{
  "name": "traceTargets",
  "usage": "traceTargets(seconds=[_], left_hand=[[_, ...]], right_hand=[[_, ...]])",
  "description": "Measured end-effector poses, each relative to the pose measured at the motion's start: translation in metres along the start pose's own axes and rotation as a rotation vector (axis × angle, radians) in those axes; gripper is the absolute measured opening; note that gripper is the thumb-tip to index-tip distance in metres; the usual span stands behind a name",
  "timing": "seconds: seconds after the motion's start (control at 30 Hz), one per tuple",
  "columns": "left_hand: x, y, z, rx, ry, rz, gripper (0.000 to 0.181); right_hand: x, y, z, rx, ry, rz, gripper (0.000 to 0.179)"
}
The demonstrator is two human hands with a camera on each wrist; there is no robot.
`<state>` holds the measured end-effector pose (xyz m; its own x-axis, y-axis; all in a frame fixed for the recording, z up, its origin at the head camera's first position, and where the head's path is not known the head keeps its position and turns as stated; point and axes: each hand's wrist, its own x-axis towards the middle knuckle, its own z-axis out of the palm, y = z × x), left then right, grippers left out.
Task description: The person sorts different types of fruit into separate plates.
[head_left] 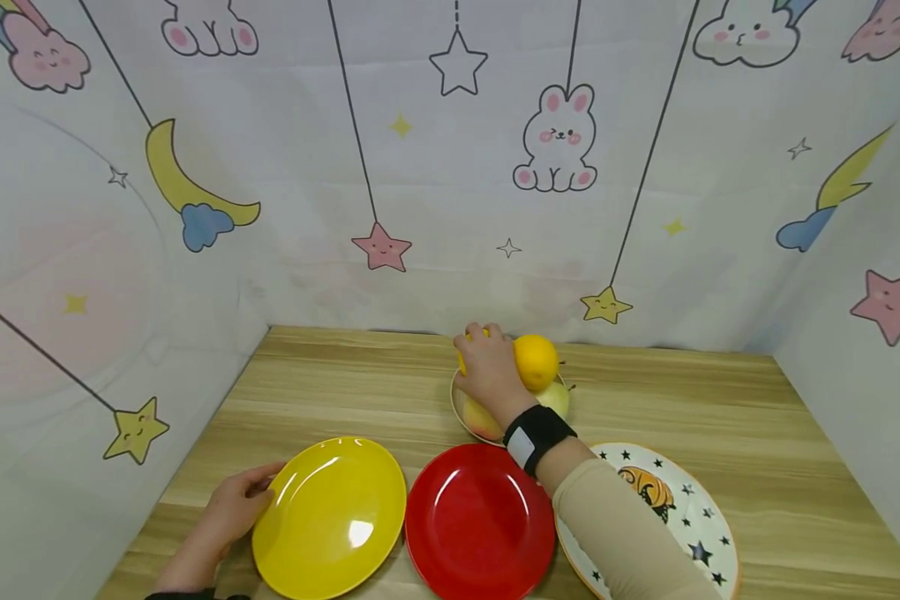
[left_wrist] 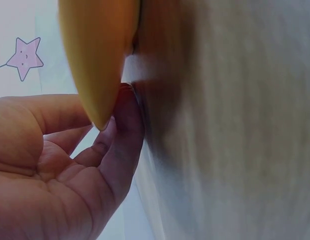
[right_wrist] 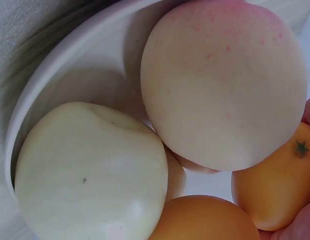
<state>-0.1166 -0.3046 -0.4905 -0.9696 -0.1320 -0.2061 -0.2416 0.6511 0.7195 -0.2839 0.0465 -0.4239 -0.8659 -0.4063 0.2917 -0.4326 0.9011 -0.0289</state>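
Observation:
At the left, my left hand [head_left: 234, 505] pinches the rim of a yellow plate [head_left: 330, 517]. The left wrist view shows the plate's edge [left_wrist: 97, 60] between the thumb and the fingers, with the fingers beneath it. My right hand [head_left: 489, 371] reaches over a bowl [head_left: 456, 400] of fruit and grips an orange [right_wrist: 275, 182], its green star-shaped stem end showing. A second orange [head_left: 536, 362] lies right beside that hand. Below them in the bowl are a peach [right_wrist: 222, 85] with a pink blush and a pale green fruit [right_wrist: 90, 172].
A red plate [head_left: 480, 521] stands between the yellow plate and a white plate [head_left: 708, 508] with stars and a pumpkin, partly covered by the right forearm. Patterned cloth walls [head_left: 450, 183] enclose the wooden table [head_left: 360, 375] at the back and sides.

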Motion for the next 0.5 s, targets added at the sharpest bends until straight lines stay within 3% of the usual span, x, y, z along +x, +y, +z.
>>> traceTargets(seconds=[0.5], left_hand=[[0.001,-0.001,0.0,0.005,-0.002,-0.021,0.039]], right_hand=[[0.004,-0.013,0.0,-0.017,-0.047,0.002,0.046]])
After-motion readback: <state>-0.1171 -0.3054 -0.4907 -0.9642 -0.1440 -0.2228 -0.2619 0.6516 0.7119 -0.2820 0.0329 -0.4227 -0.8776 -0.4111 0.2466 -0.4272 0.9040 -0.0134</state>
